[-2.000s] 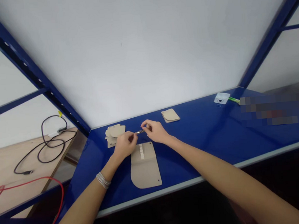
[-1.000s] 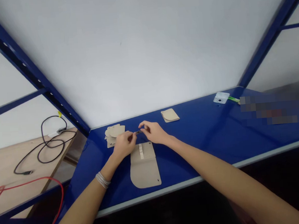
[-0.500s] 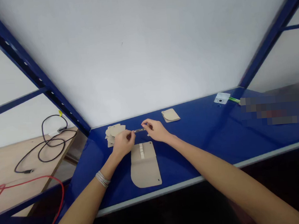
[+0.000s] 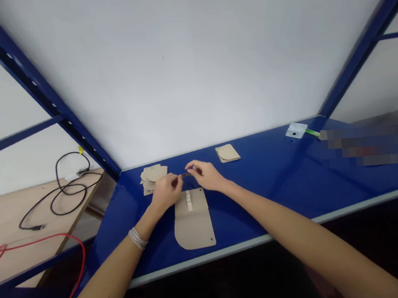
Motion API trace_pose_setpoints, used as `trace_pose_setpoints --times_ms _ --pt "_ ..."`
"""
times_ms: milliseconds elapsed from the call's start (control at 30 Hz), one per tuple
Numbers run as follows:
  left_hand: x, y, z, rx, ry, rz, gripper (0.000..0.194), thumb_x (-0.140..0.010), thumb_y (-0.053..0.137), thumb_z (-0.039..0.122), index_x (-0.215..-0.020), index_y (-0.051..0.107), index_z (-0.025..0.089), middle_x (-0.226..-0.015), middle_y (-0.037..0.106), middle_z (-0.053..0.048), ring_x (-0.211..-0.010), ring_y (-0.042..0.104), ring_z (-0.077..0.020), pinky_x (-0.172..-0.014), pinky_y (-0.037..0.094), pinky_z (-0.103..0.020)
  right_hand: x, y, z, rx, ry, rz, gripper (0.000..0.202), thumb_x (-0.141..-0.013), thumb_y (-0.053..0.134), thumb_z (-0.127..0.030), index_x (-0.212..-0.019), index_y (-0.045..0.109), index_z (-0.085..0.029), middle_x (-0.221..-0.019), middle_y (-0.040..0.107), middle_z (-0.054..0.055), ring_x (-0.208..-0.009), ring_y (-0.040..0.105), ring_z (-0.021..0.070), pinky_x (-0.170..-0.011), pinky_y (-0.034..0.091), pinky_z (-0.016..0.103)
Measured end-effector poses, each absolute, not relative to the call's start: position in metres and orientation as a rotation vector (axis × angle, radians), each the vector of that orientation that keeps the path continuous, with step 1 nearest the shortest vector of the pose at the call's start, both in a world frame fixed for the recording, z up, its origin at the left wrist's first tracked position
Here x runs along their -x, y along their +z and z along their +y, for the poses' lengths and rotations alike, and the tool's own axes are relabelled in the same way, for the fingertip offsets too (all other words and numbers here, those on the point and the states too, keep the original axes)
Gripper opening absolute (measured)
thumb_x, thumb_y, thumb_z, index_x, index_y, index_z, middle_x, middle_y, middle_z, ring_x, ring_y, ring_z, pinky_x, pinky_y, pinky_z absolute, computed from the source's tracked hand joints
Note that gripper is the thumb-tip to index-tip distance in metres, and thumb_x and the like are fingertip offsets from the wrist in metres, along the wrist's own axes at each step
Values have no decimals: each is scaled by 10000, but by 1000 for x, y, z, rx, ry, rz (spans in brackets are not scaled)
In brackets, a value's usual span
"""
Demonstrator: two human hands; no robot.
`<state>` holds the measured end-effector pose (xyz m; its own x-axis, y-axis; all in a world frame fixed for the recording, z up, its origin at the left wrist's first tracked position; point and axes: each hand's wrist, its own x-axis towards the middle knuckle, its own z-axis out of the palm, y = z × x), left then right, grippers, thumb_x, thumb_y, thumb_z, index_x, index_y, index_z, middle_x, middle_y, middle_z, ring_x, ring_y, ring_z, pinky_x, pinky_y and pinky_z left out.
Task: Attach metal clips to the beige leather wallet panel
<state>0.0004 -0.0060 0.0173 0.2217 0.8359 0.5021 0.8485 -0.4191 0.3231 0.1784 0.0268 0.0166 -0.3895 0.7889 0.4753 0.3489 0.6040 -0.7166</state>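
Both sets of fingertips pinch a small, dark, shiny metallic piece, raised over the blue table and too small to name. My left hand grips its left end, and my right hand has the other end. Just below them lies an open beige folder-like piece, rounded at its lower left corner, with small dark marks at two corners. A short row of white squares sits on its upper half. Partly behind my left hand is a loose pile of beige pieces.
A folded beige piece lies near the wall. Farther right are a white square item with a dark round centre and a green object, beside a blurred patch. A wooden table at left carries black cable and red cable.
My hands have come slightly closer together, and less of the metallic piece shows between them. The beige pieces on the table have stayed put.
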Motion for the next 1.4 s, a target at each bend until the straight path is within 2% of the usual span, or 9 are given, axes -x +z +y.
trace_pose_setpoints --times_ms 233,600,1267,1400 --pt "-2 19 -8 2452 -971 -1666 381 -878 405 334 -571 538 151 -569 520 -17 -514 428 -104 -540 298 -246 -177 16 26 881 658 -1999 212 -869 455 -297 -961 597 -168 -581 494 -46 -527 450 86 -584 361 219" --pt "1 20 -5 2428 -973 -1727 373 -870 414 345 -637 627 148 -584 561 -25 -528 459 -113 -551 319 -248 -179 18 27 919 714 -1970 224 -859 472 -331 -948 596 -167 -581 531 -34 -533 479 93 -586 379 222" --pt "2 19 -4 2344 -1014 -1752 372 -863 419 355 -650 649 153 -598 589 -36 -538 486 -125 -551 343 -251 -179 17 28 1000 713 -1965 289 -883 430 -398 -928 609 -175 -623 591 -10 -568 532 102 -577 388 219" --pt "2 18 -3 2329 -1075 -1836 364 -844 437 363 -665 675 154 -571 594 -33 -528 492 -131 -539 345 -253 -183 13 37 1136 614 -1897 257 -883 430 -355 -870 621 -183 -671 616 9 -593 555 115 -597 390 233"
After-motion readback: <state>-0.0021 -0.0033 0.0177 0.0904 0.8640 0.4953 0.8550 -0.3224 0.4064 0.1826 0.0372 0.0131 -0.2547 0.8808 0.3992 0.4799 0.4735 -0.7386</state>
